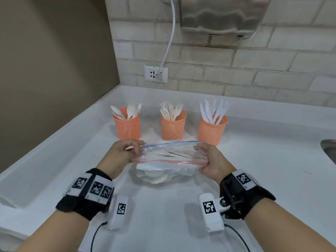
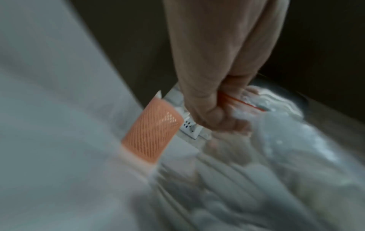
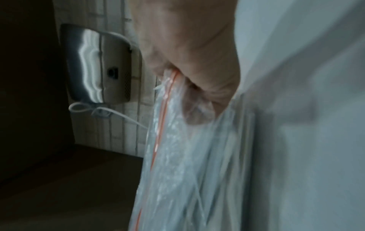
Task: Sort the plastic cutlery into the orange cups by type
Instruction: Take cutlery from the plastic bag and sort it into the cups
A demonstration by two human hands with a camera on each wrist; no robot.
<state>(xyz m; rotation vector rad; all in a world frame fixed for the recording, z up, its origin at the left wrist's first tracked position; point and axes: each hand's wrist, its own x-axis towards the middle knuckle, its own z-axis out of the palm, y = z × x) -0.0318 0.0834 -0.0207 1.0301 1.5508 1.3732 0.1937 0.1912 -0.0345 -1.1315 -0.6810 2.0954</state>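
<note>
A: Clear plastic zip bag point(image 1: 171, 161) w/ white cutlery inside – where?
B: On white counter point(image 1: 263, 179), mouth pulled wide. L hand point(image 1: 121, 154) grip pinches its left edge, R hand point(image 1: 211, 160) grip clamped on right edge.
A: Behind?
B: 3 orange mesh cups: spoons point(image 1: 127, 126), forks point(image 1: 173, 126), knives point(image 1: 211, 130). Wall socket point(image 1: 155, 74) beyond.

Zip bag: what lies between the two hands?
Head view: only the zip bag itself, mouth held open, spans left hand to right hand.
</note>
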